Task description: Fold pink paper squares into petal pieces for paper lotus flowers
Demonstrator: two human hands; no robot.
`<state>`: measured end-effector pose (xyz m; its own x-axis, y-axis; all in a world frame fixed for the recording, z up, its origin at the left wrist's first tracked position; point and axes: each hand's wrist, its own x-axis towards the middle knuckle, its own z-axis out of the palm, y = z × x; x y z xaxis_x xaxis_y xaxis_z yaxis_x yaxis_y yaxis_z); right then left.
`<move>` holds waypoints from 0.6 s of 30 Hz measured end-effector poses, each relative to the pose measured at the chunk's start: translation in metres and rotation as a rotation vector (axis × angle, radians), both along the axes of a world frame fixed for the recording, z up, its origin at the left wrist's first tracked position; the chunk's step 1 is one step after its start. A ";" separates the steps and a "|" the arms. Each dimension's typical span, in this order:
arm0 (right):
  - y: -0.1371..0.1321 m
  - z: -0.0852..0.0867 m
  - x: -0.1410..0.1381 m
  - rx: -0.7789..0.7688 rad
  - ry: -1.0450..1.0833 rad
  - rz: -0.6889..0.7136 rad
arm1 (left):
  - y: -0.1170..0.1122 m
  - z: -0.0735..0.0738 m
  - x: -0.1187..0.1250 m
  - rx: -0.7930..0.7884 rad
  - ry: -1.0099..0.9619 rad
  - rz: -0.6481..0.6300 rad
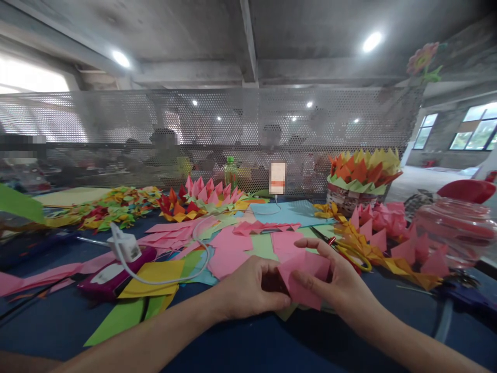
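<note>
A sheet of pink paper (306, 274), partly folded, is held up between both hands above the dark blue table. My left hand (252, 287) pinches its left edge between thumb and fingers. On the other side, my right hand (330, 269) grips the paper with the thumb laid across its front and the fingers behind. Just beyond the hands lie flat pink and green paper pieces (231, 254) and a row of folded pink points (267, 227). Scissors with yellow handles (355, 256) rest to the right of my right hand.
At left, a purple power strip (112, 274) carries a white charger (124, 246) with a looping cable. Folded paper lotuses (213, 191) stand at the back. A basket of paper petals (357, 191) and a clear jar (454, 233) sit at right, before a perforated screen (233, 124).
</note>
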<state>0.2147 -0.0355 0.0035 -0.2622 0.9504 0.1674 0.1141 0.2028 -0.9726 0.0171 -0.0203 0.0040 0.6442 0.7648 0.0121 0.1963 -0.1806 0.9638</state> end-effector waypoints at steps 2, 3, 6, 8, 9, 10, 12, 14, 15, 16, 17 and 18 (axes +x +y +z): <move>0.000 0.001 0.000 0.018 -0.040 -0.008 | 0.000 0.003 -0.001 0.019 -0.024 0.015; -0.001 0.001 0.000 0.036 -0.072 -0.015 | 0.001 0.004 -0.001 0.029 -0.043 0.037; -0.004 0.000 0.000 0.070 -0.219 -0.004 | 0.002 0.005 -0.001 0.065 -0.099 0.110; -0.007 -0.002 -0.001 0.054 -0.309 0.035 | 0.003 0.005 -0.001 0.093 -0.099 0.156; -0.008 -0.003 -0.001 0.042 -0.335 0.052 | 0.003 0.005 -0.001 0.107 -0.090 0.169; -0.009 -0.003 -0.002 0.035 -0.344 0.069 | 0.002 0.005 -0.001 0.117 -0.080 0.172; -0.011 -0.004 -0.003 0.042 -0.324 0.094 | 0.000 0.005 -0.001 0.140 -0.066 0.168; -0.011 -0.005 -0.003 0.052 -0.293 0.121 | -0.001 0.007 0.000 0.176 -0.054 0.157; -0.011 -0.005 -0.003 0.055 -0.287 0.133 | -0.002 0.008 0.001 0.196 -0.051 0.151; -0.010 -0.006 -0.003 0.058 -0.287 0.140 | -0.003 0.008 0.002 0.219 -0.047 0.148; -0.010 -0.006 -0.003 0.060 -0.288 0.144 | -0.003 0.009 0.002 0.243 -0.042 0.146; -0.010 -0.007 -0.003 0.062 -0.289 0.148 | -0.004 0.009 0.003 0.264 -0.035 0.145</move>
<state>0.2121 -0.0456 -0.0030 -0.4416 0.8889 0.1222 0.3488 0.2956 -0.8894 0.0200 -0.0241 0.0133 0.5245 0.8161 0.2427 0.2056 -0.3980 0.8941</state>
